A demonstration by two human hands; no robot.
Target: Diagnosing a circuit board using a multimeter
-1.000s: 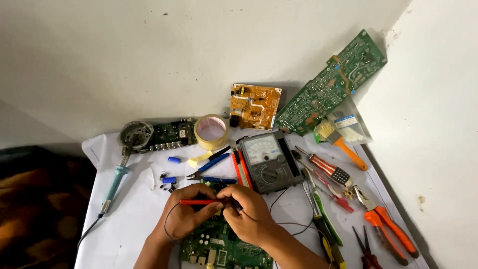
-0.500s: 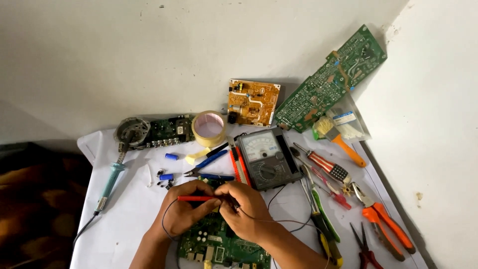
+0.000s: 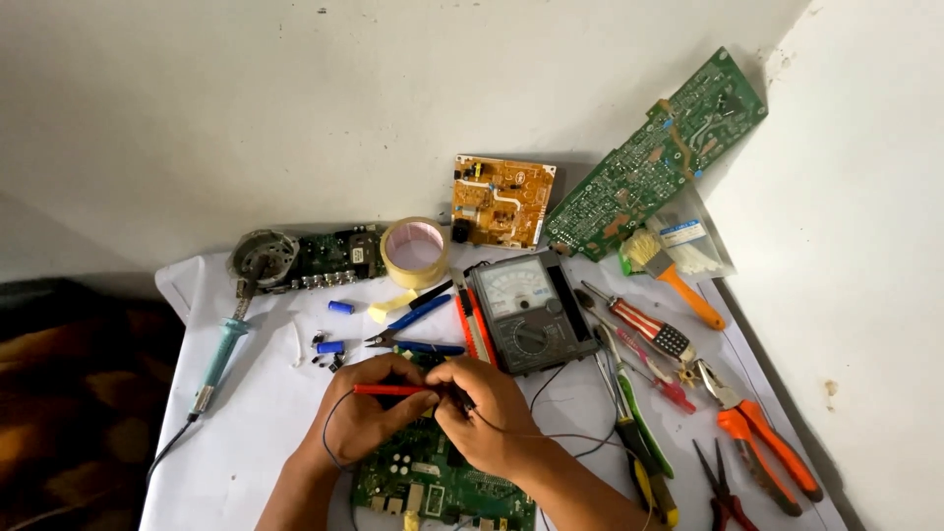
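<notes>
White cloth covers the surface (image 3: 246, 462), set against a pale wall. Both hands meet over a green circuit board (image 3: 433, 487) at the near edge. The left hand (image 3: 364, 413) pinches a slim red test probe (image 3: 388, 390), lying level, tip toward the right hand (image 3: 482, 413), whose fingers are curled tight around a dark probe that is mostly hidden. Just beyond them sits a grey analogue multimeter (image 3: 526, 313), with blue-handled pliers (image 3: 418, 329) beside it.
</notes>
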